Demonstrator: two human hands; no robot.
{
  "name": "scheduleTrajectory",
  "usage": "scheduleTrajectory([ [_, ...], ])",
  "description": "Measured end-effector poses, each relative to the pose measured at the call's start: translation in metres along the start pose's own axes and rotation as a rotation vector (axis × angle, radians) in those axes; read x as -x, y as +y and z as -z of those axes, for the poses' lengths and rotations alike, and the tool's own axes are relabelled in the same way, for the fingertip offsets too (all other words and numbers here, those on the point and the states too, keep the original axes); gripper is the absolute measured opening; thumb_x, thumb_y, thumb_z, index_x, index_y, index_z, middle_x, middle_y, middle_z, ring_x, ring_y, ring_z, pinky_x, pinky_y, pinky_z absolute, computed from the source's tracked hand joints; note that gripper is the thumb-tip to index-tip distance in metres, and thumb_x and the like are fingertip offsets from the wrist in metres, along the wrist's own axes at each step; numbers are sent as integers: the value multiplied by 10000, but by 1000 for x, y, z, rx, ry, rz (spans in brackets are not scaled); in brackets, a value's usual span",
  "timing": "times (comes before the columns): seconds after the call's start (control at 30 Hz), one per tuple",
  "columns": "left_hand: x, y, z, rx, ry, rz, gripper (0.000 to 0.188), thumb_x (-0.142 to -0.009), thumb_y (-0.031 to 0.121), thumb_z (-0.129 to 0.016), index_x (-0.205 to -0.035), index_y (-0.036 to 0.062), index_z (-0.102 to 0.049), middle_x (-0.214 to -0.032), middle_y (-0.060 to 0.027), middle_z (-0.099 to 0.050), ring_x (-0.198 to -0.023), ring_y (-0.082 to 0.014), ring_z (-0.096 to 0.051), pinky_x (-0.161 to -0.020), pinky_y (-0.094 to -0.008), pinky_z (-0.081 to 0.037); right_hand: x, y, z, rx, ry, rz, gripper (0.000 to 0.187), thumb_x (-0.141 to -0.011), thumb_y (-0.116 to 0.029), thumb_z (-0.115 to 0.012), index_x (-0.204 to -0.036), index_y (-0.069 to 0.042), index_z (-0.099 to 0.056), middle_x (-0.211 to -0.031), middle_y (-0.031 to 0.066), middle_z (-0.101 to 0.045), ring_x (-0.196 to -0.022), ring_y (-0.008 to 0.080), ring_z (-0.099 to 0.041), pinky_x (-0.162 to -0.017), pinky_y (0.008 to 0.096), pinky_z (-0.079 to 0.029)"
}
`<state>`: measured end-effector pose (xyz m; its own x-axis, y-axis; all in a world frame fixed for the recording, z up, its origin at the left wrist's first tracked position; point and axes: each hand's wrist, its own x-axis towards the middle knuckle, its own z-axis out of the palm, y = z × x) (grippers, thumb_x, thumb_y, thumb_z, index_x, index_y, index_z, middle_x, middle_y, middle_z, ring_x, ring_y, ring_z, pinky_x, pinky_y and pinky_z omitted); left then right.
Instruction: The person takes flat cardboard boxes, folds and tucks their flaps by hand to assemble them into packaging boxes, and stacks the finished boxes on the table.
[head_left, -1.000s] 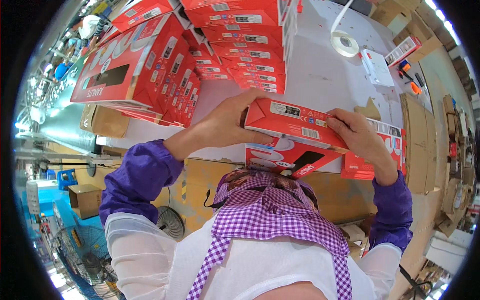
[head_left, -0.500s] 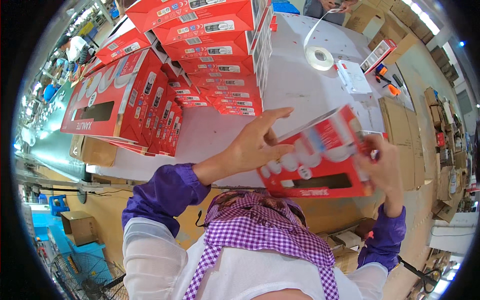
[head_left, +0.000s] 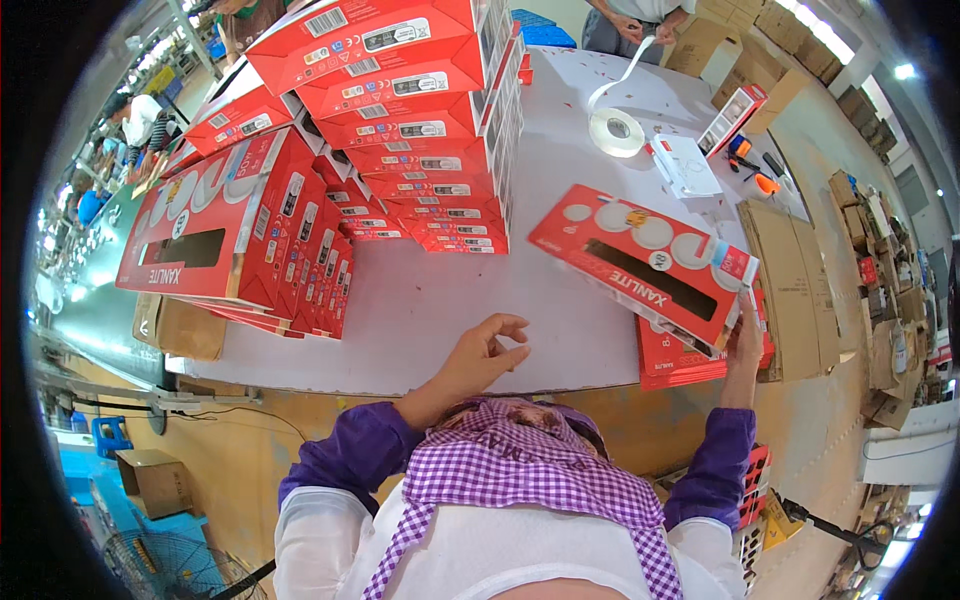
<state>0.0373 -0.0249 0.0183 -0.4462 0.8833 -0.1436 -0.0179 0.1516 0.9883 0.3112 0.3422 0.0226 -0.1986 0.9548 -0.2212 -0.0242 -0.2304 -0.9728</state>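
A red cardboard box point(head_left: 600, 230) with a dark window slot is tilted above the right side of the table. My right hand point(head_left: 743, 350) grips it at its near right corner, with part of the fingers hidden by the box. Below the box, partly covered by it, lie more flat red boxes point(head_left: 665, 372) at the table's front right. Empty, my left hand point(head_left: 485, 355) hovers over the front edge of the table with its fingers loosely bent and thumb apart.
Tall stacks of red boxes point(head_left: 420, 130) and a lower pile of red boxes point(head_left: 205, 215) fill the left. Farther back lie a white tape roll point(head_left: 617, 132), white sheets point(head_left: 685, 165) and orange-handled tools point(head_left: 767, 184). Brown cardboard point(head_left: 795, 285) borders the right; a co-worker's hands point(head_left: 640, 30) hold the tape.
The red box has moved right and away from me and been turned, its window now slanting. My left hand has let go of it and drawn back toward me.
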Motion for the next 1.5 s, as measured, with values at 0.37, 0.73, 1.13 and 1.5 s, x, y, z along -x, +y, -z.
scheduleTrajectory([
  [0.37,14,-21,-12,-44,1,104,418,-898,178,-641,-1268,36,-509,-1051,-70,-610,-664,-58,-548,-640,-244,-526,-17,156,-195,-553,-194,-292,186,-910,-202,-629,-1016,-54,-592,-907,76,-633,-804,209,-628,-736,373,-573],
  [0.73,27,-43,-34,-187,-115,203,469,-896,189,-644,-1308,37,-481,-1089,-84,-622,-698,-76,-575,-681,-235,-495,8,188,-193,570,-275,52,444,-796,-361,-715,-1113,-69,-609,-1034,161,-629,-1007,315,-604,-889,442,-479],
  [1.13,-5,-50,-68,-182,-344,281,440,-886,168,-645,-1273,13,-505,-1091,-104,-611,-720,-106,-608,-668,-254,-507,-7,158,76,777,702,-268,766,-653,-482,-754,-1193,6,-516,-1316,237,-454,-1156,379,-508,-941,516,-433],
  [1.5,-106,-14,-107,-674,-233,-445,536,-784,302,-732,-1193,9,-547,-1124,-186,-610,-1057,-343,-564,-881,-431,-458,88,185,50,-188,-78,-366,155,-852,-201,-701,-962,-100,-662,-828,9,-680,-658,126,-602,-536,261,-444],
])
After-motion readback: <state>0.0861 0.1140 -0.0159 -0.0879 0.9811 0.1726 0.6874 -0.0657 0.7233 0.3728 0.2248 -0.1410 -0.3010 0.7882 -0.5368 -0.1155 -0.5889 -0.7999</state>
